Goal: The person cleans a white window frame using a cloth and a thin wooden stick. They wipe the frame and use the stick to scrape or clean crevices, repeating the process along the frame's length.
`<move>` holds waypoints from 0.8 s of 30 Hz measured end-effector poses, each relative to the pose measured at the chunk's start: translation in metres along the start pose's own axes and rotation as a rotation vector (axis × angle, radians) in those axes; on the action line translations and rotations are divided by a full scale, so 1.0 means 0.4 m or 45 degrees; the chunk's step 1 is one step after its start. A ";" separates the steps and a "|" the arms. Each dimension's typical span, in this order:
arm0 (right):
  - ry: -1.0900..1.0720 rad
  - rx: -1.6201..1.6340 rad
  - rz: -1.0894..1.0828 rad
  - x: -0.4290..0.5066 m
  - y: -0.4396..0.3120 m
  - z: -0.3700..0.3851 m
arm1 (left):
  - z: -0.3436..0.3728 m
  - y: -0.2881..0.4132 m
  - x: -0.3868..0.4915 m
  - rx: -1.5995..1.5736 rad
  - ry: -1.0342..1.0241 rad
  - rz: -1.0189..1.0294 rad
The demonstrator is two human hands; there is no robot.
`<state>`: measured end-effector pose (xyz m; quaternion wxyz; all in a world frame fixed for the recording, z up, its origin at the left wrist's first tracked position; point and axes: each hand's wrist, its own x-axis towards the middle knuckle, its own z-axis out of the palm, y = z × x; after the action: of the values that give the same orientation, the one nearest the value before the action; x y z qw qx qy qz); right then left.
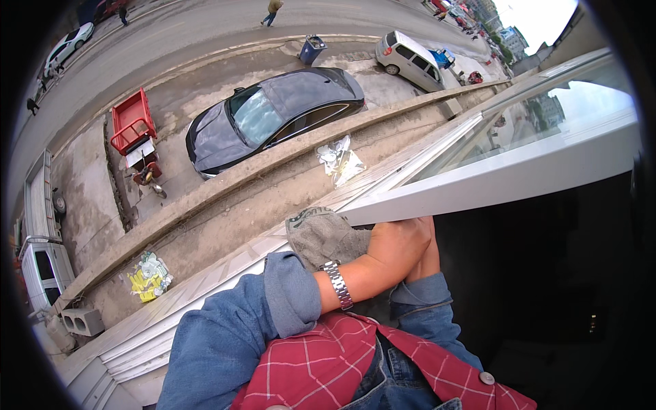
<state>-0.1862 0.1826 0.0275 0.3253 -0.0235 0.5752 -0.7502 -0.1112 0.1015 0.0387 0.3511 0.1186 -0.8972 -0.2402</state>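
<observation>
My left hand [397,238], with a metal-band watch [338,285] at the wrist, is curled beside the lower edge of the white window sash [461,187]. A grey cloth [328,237] with dark lettering along its edge sticks out, bunched, from under this hand. Its fingertips are hidden. My right forearm [426,262] passes behind the left wrist. Most of my right hand is covered by the left, so its grip does not show. Both arms wear rolled-up denim sleeves, close to the open glass pane [523,133].
Below the white window ledge [205,294] runs a concrete wall [246,171]. Litter [341,160] lies behind it. A dark car [277,115], a red cargo tricycle [134,123] and a silver van [412,59] are parked outside. One person [272,11] is on the road.
</observation>
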 end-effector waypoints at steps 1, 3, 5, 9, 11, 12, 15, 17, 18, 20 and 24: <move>-0.003 0.008 -0.001 0.006 -0.003 -0.004 | 0.027 -0.007 0.013 0.050 0.078 0.014; -0.012 0.005 0.003 0.003 -0.002 -0.013 | 0.067 -0.007 0.019 0.033 0.137 -0.018; -0.023 0.025 -0.002 0.013 -0.004 -0.016 | 0.090 -0.004 0.018 -0.100 0.113 -0.070; -0.100 0.079 -0.004 0.029 -0.003 0.001 | 0.063 -0.001 0.014 -0.088 -0.032 -0.060; -0.143 0.099 -0.002 0.006 0.005 0.019 | 0.012 -0.008 0.007 -0.101 -0.110 -0.064; -0.070 0.084 0.003 -0.015 0.009 0.030 | -0.024 -0.010 -0.008 -0.106 -0.095 -0.058; -0.075 -0.224 -0.089 -0.083 0.037 0.062 | -0.136 -0.006 -0.082 -0.086 -0.264 0.028; -0.014 -0.270 0.005 -0.106 0.043 0.072 | -0.166 0.001 -0.105 -0.066 -0.346 0.079; 0.001 -0.277 0.038 -0.109 0.039 0.069 | -0.162 0.004 -0.104 -0.050 -0.319 0.076; -0.019 -0.260 0.041 -0.096 0.033 0.060 | -0.124 0.003 -0.085 -0.047 -0.231 0.037; -0.055 -0.205 -0.028 -0.030 0.018 0.036 | -0.011 -0.023 -0.025 0.088 -0.168 0.057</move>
<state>-0.1677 0.1757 0.0300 0.3263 -0.0720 0.6262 -0.7044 -0.1005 0.0958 0.0310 0.2923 0.0946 -0.9285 -0.2084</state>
